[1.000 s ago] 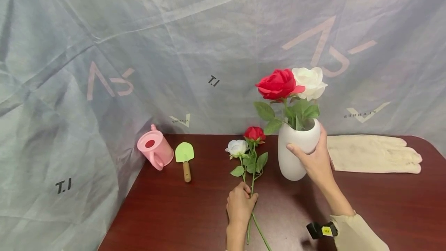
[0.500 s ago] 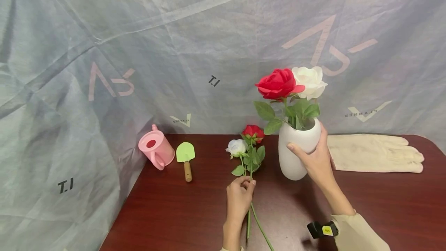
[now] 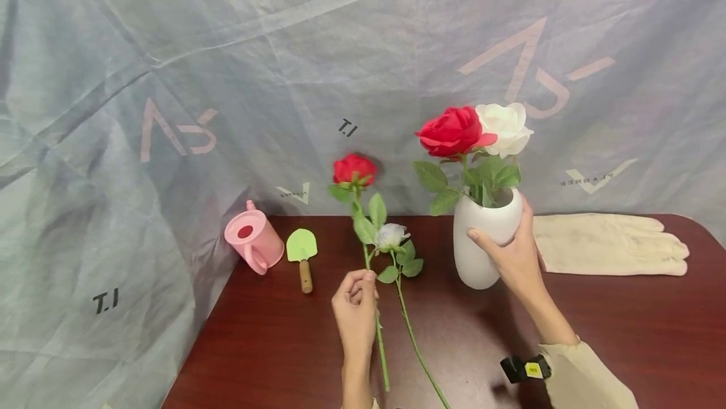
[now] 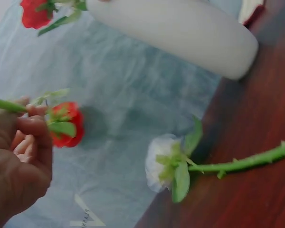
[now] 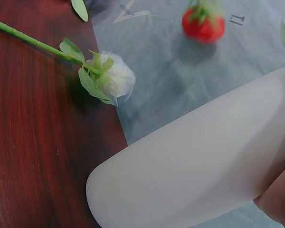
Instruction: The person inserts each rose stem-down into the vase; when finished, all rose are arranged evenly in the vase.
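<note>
My left hand (image 3: 356, 311) pinches the green stem of a red rose (image 3: 354, 171), whose bloom is raised in front of the backdrop. In the left wrist view that hand (image 4: 26, 156) has thumb and fingers on the stem. A white rose (image 3: 390, 237) lies on the table just right of it, its long stem running toward me. My right hand (image 3: 517, 261) grips the side of a white vase (image 3: 475, 254), thumb in front. Standing in the vase are another red rose (image 3: 455, 133) and another white rose (image 3: 503, 129), with green leaves.
A pink watering can (image 3: 255, 242) and a small green trowel (image 3: 302, 245) with a wooden handle are at the back left of the dark red table (image 3: 272, 346). Cream gloves (image 3: 609, 245) lie right of the vase. A grey cloth backdrop (image 3: 283, 81) hangs behind.
My left hand has lifted the red rose off the white one and carried it up and left. The white rose stays on the table. My right hand keeps its grip on the vase.
</note>
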Available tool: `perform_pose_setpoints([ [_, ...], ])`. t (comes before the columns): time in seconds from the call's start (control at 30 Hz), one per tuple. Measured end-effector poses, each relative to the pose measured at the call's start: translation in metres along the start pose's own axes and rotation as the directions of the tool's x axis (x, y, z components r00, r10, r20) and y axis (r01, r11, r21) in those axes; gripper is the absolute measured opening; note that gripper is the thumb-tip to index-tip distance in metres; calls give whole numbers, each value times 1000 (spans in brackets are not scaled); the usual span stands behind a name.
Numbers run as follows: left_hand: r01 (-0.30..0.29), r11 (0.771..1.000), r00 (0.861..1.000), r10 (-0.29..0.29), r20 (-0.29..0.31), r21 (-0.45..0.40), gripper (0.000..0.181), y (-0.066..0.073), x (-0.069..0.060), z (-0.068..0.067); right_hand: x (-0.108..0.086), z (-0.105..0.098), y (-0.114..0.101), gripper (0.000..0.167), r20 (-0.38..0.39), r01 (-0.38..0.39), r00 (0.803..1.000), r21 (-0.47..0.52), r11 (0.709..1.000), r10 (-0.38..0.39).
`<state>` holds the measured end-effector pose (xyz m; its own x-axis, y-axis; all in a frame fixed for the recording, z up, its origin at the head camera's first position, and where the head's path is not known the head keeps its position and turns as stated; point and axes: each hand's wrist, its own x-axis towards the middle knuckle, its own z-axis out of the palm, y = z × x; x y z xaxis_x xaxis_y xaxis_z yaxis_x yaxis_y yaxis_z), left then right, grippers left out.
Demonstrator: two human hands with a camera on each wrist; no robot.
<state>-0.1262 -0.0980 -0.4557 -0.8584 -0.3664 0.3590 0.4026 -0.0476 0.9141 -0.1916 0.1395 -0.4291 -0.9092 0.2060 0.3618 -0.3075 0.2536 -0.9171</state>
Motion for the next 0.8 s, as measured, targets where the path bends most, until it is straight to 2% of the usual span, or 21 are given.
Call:
perform_pose_setpoints([
  [0.1,-121,986,990,112,-85,-113,17,-1,-5,5,-1,-9,11,96,-7,-7,1000,-22,1000,7],
  [0.2,-237,951,967,210,-147,-198,16,2,-10,12,-5,-18,12,97,-16,-21,1000,-32,999,21],
  [0.3,-301,919,950,266,-165,-254,13,10,-10,14,-5,-23,13,97,-26,-18,999,-15,1000,18],
  [0.4,-317,907,945,279,-170,-276,13,20,-9,11,-3,-20,13,97,-20,-10,1000,-3,1000,10],
  [0.47,-293,911,954,258,-153,-289,13,26,-8,7,-2,-16,12,97,-12,-11,1000,15,1000,11],
  [0.5,-261,919,964,231,-134,-297,13,29,-7,5,-2,-13,10,97,-7,-12,1000,20,1000,13],
  [0.57,-170,935,985,154,-78,-310,10,34,-7,1,-1,-8,5,96,5,-15,1000,39,999,15],
  [0.63,-59,945,998,58,-13,-322,9,37,-6,-3,-1,-4,-4,94,11,-13,1000,59,998,12],
  [0.7,41,939,999,-31,37,-341,8,39,-6,-5,-2,-2,-14,92,15,-8,1000,65,998,7],
  [0.8,98,918,995,-88,43,-385,13,43,-3,-5,-2,1,-25,90,10,4,1000,61,998,-4],
])
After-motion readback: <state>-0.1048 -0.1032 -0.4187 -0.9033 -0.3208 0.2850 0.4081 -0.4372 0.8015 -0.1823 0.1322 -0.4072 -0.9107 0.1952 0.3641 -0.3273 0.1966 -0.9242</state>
